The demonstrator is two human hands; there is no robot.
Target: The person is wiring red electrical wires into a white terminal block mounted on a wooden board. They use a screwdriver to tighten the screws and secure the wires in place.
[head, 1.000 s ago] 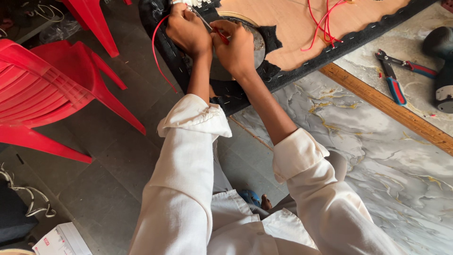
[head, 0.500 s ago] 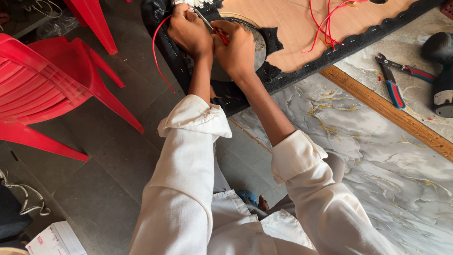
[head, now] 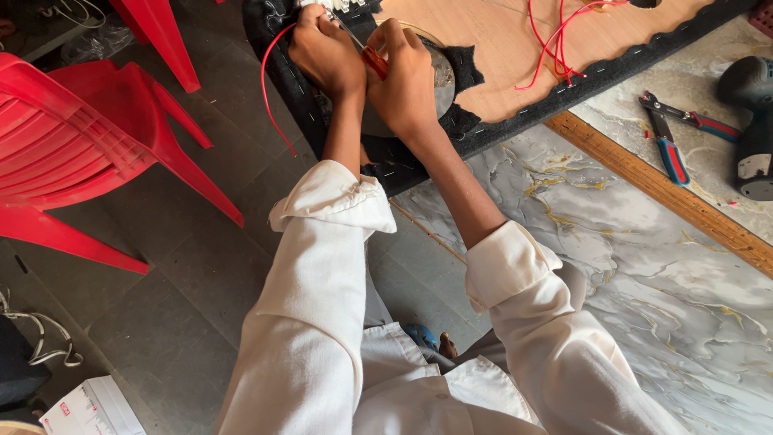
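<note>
Both hands work close together at the near end of a carpet-edged wooden panel that lies across the marble-patterned worktop and juts out past its edge over the tiled floor. The right hand has its fingers clenched around a red-handled screwdriver, whose thin shaft slants up and left toward the left hand. The left hand's fingers are curled tight at the screwdriver's tip, beside a loop of red wire that hangs off the panel's edge; whether they pinch the wire itself cannot be told. Under the hands sits a round metal speaker back, set in a hole in the panel and ringed by black carpet. More red wires lie loose on the bare wood farther along. Well apart to the right, on the worktop beyond a wooden strip, lie blue-and-red handled pliers and a cordless drill. A red plastic chair stands on the floor to the left.
</note>
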